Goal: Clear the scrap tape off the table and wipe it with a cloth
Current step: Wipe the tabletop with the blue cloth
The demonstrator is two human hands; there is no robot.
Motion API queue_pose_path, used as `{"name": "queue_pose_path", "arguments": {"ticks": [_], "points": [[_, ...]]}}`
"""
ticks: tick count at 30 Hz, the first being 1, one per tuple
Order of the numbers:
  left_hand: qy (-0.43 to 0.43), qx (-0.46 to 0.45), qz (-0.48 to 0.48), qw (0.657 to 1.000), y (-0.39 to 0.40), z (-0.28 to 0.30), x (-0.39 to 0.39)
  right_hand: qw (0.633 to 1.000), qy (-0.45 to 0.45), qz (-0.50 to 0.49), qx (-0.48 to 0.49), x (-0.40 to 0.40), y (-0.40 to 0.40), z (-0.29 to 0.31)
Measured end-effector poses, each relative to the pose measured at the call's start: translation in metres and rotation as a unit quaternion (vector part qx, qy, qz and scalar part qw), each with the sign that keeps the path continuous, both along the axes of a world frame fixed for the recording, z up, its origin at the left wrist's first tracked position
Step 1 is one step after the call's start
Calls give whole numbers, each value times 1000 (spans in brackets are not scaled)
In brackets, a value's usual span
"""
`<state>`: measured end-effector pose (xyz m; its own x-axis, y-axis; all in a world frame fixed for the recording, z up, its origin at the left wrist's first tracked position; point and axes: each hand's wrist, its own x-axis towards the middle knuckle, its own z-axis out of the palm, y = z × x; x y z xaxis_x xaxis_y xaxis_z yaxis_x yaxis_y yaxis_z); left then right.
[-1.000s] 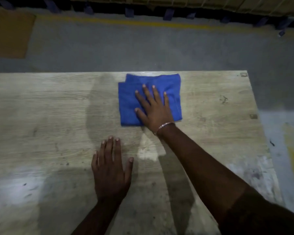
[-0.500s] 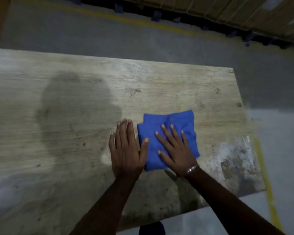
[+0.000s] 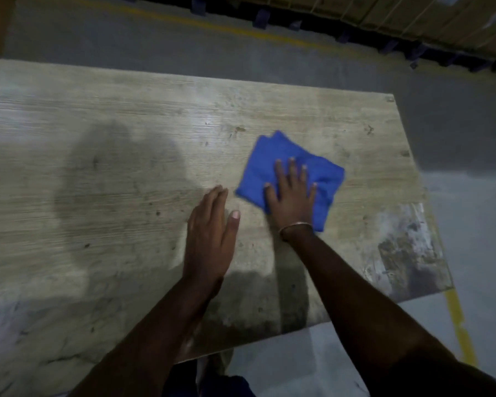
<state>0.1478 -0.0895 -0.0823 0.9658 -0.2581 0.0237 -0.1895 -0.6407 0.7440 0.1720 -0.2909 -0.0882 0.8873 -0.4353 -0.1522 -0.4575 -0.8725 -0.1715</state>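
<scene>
Item: cloth — blue, folded, lying flat on the desk toward its right end.

Right hand: palm down on the cloth, fingers straight and spread, pressing rather than gripping; blue fabric shows beyond the fingertips and to either side of them.

Left hand: flat on bare wood just left of the cloth, apart from it, fingers straight and together, holding nothing.

Step in hand, as judged: wiping. Done well — keep the palm's weight even so the folds stay put, overlap the strokes, and carry them out to the stained patch lying right of the fingers, near the desk corner.

Scrap tape: none visible on the desk.
</scene>
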Motion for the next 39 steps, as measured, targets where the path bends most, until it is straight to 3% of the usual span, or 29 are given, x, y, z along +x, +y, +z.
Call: {"name": "queue_pose_path", "arguments": {"ticks": [4,7,9,11,13,15,19,23,25,27,30,32,35,39], "points": [[-49,65,-37,996,74,6,-21,986,-13,164,43,-77,45,7],[-79,148,-65,984,140,6,-37,980,-1,200,24,-160,18,6],[-70,198,-87,974,169,5,-43,993,6,120,-11,-195,-14,5],[-79,251,-111,958,179,3,-47,999,19,-50,-6,-198,-33,4],[-96,267,-113,952,177,4,-50,980,-4,-199,-5,-169,-33,3],[-105,260,-99,955,175,5,-52,971,-24,-236,-17,-132,-18,-1],[-116,258,-100,954,176,-1,-55,994,-41,-90,-46,-116,36,-16],[-122,244,-95,957,175,1,-56,996,-47,61,-36,-196,74,-10],[-131,241,-87,958,175,1,-56,997,-41,50,-35,-245,66,-8],[-140,240,-87,957,176,-1,-58,998,-30,-21,-42,-269,38,-10],[-147,236,-94,956,176,-6,-56,984,-28,-173,-31,-245,-11,-11],[-156,234,-95,955,177,-9,-55,976,-26,-215,-28,-214,-31,-12],[-167,232,-92,954,177,-11,-54,984,-28,-173,-42,-177,-11,-17],[-181,242,-95,948,178,-10,-55,998,-32,-3,-61,-198,76,-20]]}}
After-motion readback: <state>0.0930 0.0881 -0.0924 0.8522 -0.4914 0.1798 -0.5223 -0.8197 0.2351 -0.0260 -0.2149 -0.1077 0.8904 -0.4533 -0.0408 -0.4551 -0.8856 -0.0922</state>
